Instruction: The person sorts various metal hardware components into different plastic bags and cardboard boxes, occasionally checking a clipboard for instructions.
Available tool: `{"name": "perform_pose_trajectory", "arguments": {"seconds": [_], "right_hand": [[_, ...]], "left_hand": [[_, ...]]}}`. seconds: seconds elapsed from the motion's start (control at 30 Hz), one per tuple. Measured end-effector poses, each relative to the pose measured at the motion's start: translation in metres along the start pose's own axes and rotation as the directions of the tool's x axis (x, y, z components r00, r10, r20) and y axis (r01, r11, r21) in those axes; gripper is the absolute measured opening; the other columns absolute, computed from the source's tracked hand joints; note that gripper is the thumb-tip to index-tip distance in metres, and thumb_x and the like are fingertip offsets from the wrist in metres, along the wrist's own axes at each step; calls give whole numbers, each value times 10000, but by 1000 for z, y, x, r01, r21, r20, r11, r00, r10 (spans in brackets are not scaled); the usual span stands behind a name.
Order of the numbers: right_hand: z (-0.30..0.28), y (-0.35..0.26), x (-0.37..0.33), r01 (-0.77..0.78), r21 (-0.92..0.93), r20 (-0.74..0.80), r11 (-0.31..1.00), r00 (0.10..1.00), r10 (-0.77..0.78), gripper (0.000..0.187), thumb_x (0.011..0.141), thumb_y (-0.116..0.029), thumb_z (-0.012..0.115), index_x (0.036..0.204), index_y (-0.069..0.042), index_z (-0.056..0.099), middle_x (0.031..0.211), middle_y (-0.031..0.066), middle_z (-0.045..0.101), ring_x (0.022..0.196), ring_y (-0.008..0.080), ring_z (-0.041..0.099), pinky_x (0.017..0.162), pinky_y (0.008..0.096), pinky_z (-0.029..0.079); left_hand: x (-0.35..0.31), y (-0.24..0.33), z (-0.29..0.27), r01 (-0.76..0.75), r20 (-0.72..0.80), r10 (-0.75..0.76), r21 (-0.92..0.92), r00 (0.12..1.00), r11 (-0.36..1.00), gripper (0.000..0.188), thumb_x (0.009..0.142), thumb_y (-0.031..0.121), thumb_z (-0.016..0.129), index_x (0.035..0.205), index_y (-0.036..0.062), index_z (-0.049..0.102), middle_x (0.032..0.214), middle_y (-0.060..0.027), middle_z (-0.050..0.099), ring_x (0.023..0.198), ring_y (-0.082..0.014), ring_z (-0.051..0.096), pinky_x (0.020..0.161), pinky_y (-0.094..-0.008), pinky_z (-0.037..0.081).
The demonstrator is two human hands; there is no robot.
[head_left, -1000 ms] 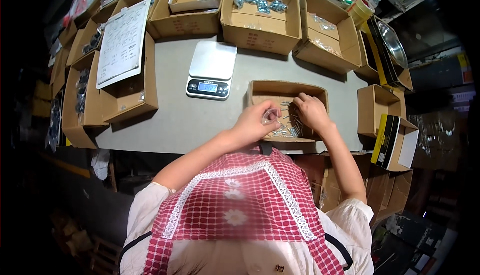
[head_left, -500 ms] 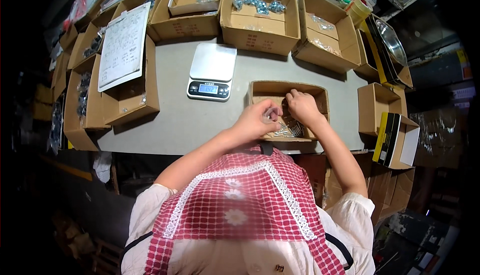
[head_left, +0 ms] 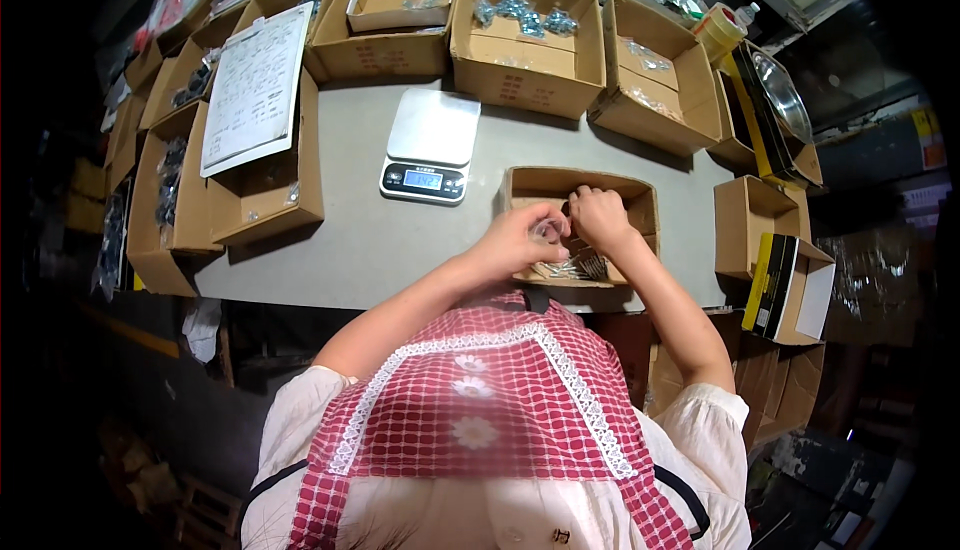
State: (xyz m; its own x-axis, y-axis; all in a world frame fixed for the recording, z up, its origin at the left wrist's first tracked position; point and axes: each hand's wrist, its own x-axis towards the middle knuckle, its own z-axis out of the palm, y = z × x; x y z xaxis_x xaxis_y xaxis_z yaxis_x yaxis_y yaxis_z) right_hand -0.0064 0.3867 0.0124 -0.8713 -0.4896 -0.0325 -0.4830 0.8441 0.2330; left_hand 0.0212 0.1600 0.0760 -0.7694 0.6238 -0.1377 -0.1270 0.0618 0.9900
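A low cardboard box (head_left: pixel 640 184) sits near the table's front edge, with both my hands over it. My left hand (head_left: pixel 522 238) is curled around what looks like a small clear plastic bag (head_left: pixel 545 232). Close beside it, my right hand (head_left: pixel 600 218) has its fingers bent down and pinched together. Something small and dark shows by its fingertips, too little to name. Silver screws (head_left: pixel 566 269) lie in the near part of the box, below my hands.
A white digital scale (head_left: pixel 434 140) with a lit display stands left of the box. Open cardboard boxes (head_left: pixel 527 90) with bagged hardware ring the table. A clipboard with a written sheet (head_left: pixel 255 90) rests on the left boxes. Tape rolls (head_left: pixel 718 30) stand at the back right.
My right hand has come slightly closer to the left hand and the bag. The view has shifted a little; the scale and the boxes stay put.
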Motion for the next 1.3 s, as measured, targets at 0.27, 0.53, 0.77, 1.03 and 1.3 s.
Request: {"name": "perform_pose_trajectory", "arguments": {"seconds": [0.27, 0.53, 0.77, 1.03, 1.3], "right_hand": [[-39, 5, -4, 7, 263, -46, 965, 999, 6, 137, 807, -149, 692, 880, -36, 669, 855, 93, 651, 757, 243, 679, 654, 372, 537], [-138, -22, -14, 358, 822, -481, 443, 853, 204, 197, 781, -30, 707, 970, 11, 669, 913, 106, 664, 773, 179, 639, 713, 301, 519], [-55, 6, -14, -151, 548, -14, 822, 982, 190, 264, 837, -234, 710, 930, -6, 617, 883, 184, 629, 813, 358, 647, 727, 450, 523], [-14, -19, -8, -53, 224, 22, 973, 999, 50, 154, 749, -173, 654, 795, -26, 646, 825, 156, 642, 734, 340, 662, 638, 469, 534], [-120, -17, -8, 191, 854, -349, 485, 900, 260, 165, 780, -83, 740, 918, -21, 674, 776, 75, 609, 616, 153, 567, 564, 275, 466]], "left_hand": [[3, -8, -3, -14, -28, 12, -94, 1000, 996, 252, 774, 77, 784, 976, 55, 634, 927, -1, 606, 893, -103, 559, 822, -259, 459], [1, -5, 0, -26, -35, 20, -180, 999, 983, 224, 766, 40, 776, 921, 70, 617, 857, 25, 587, 842, -82, 539, 738, -256, 447], [1, -5, -5, -31, 13, 34, -209, 999, 978, 213, 759, 8, 777, 875, 61, 607, 824, 27, 581, 830, -87, 539, 760, -255, 442], [4, -7, -6, -43, -4, 43, -116, 999, 992, 221, 758, 14, 787, 862, 60, 598, 848, 22, 585, 833, -92, 541, 784, -253, 442], [2, -6, -6, -7, -11, 5, -171, 1000, 985, 240, 743, -12, 760, 936, 41, 627, 889, 8, 615, 873, -94, 576, 791, -259, 470]]}}
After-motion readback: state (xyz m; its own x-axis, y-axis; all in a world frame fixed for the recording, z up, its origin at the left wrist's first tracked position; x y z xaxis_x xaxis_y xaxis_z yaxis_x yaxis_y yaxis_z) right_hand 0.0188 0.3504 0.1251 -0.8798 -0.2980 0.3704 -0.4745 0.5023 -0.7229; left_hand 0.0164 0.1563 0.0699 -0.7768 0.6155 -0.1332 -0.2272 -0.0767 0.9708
